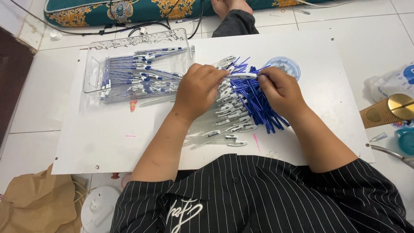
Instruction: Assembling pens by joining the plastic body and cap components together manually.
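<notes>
The scene was bright and evenly lit by soft, diffuse light, which left only faint shadows under the forearms on the white board (108, 138). Mild glare sat on the clear plastic tray (92, 69) and the floor tiles (371, 39). Focus was sharp at centre, and straight lines bowed slightly near the edges.

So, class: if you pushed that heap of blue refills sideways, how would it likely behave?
The refills are thin round rods lying loose on the smooth white board, so they would probably scatter and roll rather than move as one. They look very light. Being so slender, a single one would likely flex a little when pinched, as between the left hand and right hand.
</notes>
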